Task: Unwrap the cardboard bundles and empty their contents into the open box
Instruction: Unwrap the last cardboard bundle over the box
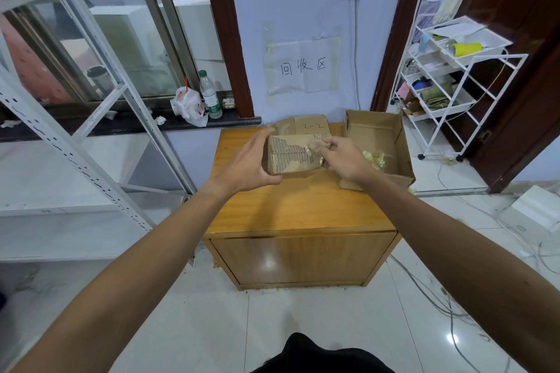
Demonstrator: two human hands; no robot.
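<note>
The open box (371, 130) stands on the right rear part of the wooden cabinet (288, 209), with its flaps up and one flap folded out toward the front. Inside it, near the left wall, lies a crumpled wad of yellowish wrap (375, 159). No other contents are visible in the box.

The cardboard bundle (288, 157) is held just above the cabinet top, left of the box and apart from it. The left hand (245, 165) grips the left end of the bundle, thumb beneath and fingers curled over the top. The right hand (344, 157) pinches a strip of clear wrap (316, 145) at the right end of the bundle. The strip appears partly lifted from the torn cardboard face, but the glare makes this uncertain.

A second bundle (303, 127), marked "2-2", lies behind the held one, against the wall.

Surroundings:
- A paper sign (303, 68) is taped to the wall above the cabinet.
- A white trolley (454, 76) with loaded trays stands right of the box.
- A metal rack (69, 142) stands to the left.
- A water bottle (210, 94) and a plastic bag (188, 106) sit on the window ledge.
- Cables (436, 291) run across the floor at the right.
</note>
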